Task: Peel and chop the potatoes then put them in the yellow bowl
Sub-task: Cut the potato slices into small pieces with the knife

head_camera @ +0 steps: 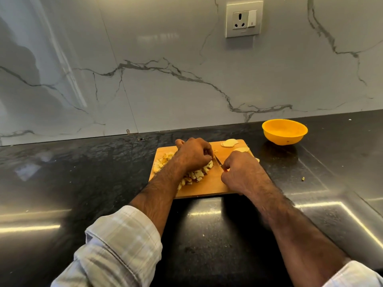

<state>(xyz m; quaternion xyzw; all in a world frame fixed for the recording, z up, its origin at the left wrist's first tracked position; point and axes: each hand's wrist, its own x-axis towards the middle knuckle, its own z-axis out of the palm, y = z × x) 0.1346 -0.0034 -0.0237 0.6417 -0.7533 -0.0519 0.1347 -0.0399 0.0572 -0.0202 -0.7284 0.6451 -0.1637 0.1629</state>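
Hands (215, 164) chopping potato pieces (196, 175) on board (209, 185); knife (218, 160) between.

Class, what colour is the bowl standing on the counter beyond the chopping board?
Yellow bowl; the head view shows it plainly.

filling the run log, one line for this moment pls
step: chopping | left hand: on potato pieces | right hand: holds knife | board: slices left | bowl: looks empty

- I see through one wide head-worn camera, looking forward and down at the black counter (87, 183).
- It sits near the cutting board (209, 186), facing the marble wall (165, 90).
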